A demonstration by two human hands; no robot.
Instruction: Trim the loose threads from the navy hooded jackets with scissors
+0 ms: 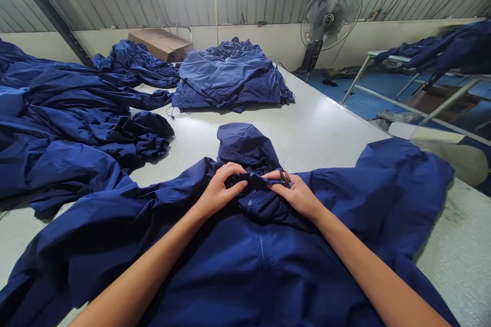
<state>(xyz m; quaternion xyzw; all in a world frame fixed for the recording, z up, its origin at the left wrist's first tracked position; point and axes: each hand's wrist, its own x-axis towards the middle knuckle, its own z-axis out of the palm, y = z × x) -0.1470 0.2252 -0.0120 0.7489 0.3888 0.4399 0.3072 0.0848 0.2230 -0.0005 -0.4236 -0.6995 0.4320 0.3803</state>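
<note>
The left hand (220,189) is curled closed, its fingers gathering a fold of navy fabric at the collar. The right hand (295,195) is nearly flat but pinches the same fold between fingers and thumb, with a small dark item (285,178) showing at its fingertips, too small to identify. Both hands have hold of the neck of a navy hooded jacket (261,271), which lies right in front of the person at 6 o'clock. Its hood (247,145) points away at 12 o'clock, its zipper (261,246) runs down the centre, and its sleeves spread wide to either side across a pale work table (307,117).

Further out at 12 o'clock sits a layered stack of navy jackets (230,76), flattened and fairly orderly. From 9 to 11 o'clock lies a looser heap of crumpled navy garments (69,127), not laid out or stacked. A cardboard box (160,44) rests beyond it near 11 o'clock. At 1 o'clock stands a pedestal fan (330,15), and at 2 o'clock more navy garments (433,48) drape over a metal-framed table (395,79).
</note>
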